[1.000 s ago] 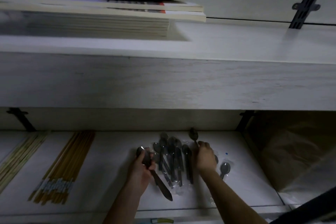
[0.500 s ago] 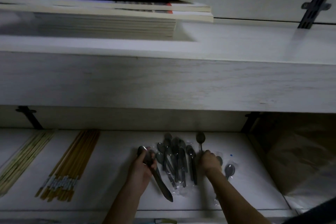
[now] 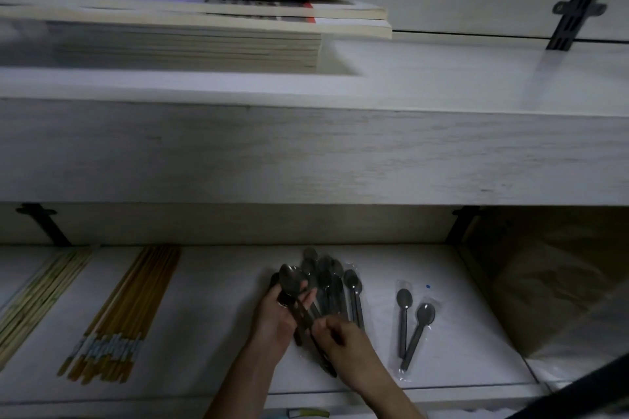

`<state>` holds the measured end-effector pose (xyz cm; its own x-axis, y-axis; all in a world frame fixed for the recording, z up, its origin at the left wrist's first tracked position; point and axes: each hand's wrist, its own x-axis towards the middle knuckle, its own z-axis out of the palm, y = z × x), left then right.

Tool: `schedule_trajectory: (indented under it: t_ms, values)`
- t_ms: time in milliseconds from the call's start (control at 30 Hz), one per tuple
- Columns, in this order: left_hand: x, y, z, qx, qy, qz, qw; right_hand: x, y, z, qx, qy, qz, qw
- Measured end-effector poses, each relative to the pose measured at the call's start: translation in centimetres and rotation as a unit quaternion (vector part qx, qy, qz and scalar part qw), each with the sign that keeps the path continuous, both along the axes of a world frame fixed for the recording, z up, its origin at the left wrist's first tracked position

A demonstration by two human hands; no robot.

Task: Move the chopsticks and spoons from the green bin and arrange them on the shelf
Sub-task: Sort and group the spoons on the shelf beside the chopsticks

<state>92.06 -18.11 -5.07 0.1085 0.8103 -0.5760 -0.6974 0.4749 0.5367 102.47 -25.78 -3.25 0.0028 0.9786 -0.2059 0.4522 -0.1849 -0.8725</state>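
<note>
- left hand [image 3: 277, 318]: fingers curled around held spoon [image 3: 291, 279], bowl pointing up and away, handle running down towards the shelf's front edge.
- right hand [image 3: 342, 340]: fingers bunched together, pinching the same spoon's handle lower down; light is dim.
- spoon pile [image 3: 328, 282]: dark wrapped spoons, overlapping, mid lower shelf [image 3: 221, 299], just beside the left hand.
- two wrapped spoons [image 3: 413, 316]: set apart to the right, handles converging.
- brown chopsticks [image 3: 131, 306] and pale chopsticks [image 3: 37, 292]: two bundles at shelf left.
- books [image 3: 190, 27]: stacked on upper shelf [image 3: 442, 78].
- brown paper bag [image 3: 551, 282]: far right.
</note>
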Motion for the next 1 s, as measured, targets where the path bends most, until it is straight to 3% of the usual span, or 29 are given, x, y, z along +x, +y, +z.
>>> schedule_trajectory:
  t_ms: [500,1000]
  values:
    - [0.1,1.3,-1.5,-0.035,-0.037,0.001,0.999,-0.2,-0.3,0.8,0.076,-0.123,0.021,0.989]
    - [-0.1,1.0,-1.9,-0.038,-0.087,-0.005,0.996,-0.6,-0.4,0.1,0.007,-0.155,-0.038,0.987]
